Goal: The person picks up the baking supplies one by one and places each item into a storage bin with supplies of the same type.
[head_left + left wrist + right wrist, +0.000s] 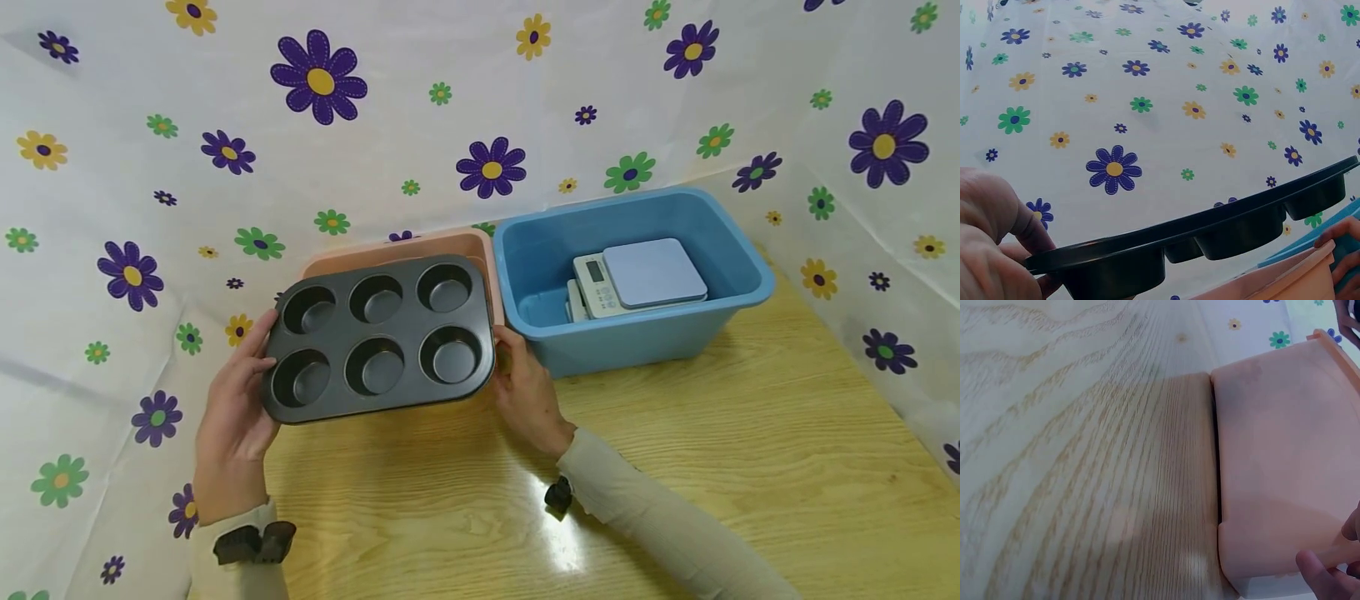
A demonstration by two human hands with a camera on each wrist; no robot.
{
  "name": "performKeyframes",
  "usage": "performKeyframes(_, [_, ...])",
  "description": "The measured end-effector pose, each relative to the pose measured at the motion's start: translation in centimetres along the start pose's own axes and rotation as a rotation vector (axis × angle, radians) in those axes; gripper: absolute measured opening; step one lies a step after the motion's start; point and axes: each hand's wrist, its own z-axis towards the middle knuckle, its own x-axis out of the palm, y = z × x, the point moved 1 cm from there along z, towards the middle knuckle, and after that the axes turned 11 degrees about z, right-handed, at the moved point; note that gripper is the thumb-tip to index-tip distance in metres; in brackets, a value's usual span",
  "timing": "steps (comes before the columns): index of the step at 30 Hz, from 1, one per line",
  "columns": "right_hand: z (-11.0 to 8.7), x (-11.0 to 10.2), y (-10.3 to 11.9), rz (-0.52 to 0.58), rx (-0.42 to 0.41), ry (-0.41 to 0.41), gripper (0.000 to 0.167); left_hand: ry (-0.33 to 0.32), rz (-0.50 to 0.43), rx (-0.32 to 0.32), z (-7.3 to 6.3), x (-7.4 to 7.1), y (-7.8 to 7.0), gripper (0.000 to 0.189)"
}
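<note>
A dark six-cup muffin tin (365, 332) is held up in front of and over a peach plastic bin (468, 239), hiding most of it in the head view. My left hand (236, 408) grips the tin's left edge, and the left wrist view shows the undersides of its cups (1241, 234). At the bin's front right corner, my right hand (528, 400) holds the rim, beside the tin's right edge. In the right wrist view, fingertips (1313, 569) bend over the rim, and the bin's peach wall (1285, 456) stands on the table.
Right beside the peach bin stands a blue plastic bin (622, 346). Inside it lies a white kitchen scale (652, 273), with another pale item partly under it. The wooden table (420, 517) meets a flower-printed sheet (420, 142) at the back and sides.
</note>
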Motion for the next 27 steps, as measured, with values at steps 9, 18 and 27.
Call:
performKeyframes(9, [0.2, -0.1, -0.1, -0.018, -0.011, 0.000, 0.066, -0.112, 0.109, -0.020, 3.0, 0.6, -0.3, 0.063])
performKeyframes(18, [0.0, 0.0, -0.1, -0.017, -0.037, -0.012, 0.062, -0.187, 0.165, -0.067, 4.8, 0.0, -0.6, 0.063])
performKeyframes(27, [0.1, 0.0, -0.3, -0.020, -0.022, -0.003, 0.064, -0.231, 0.199, -0.088, 6.7, -0.9, -0.5, 0.064])
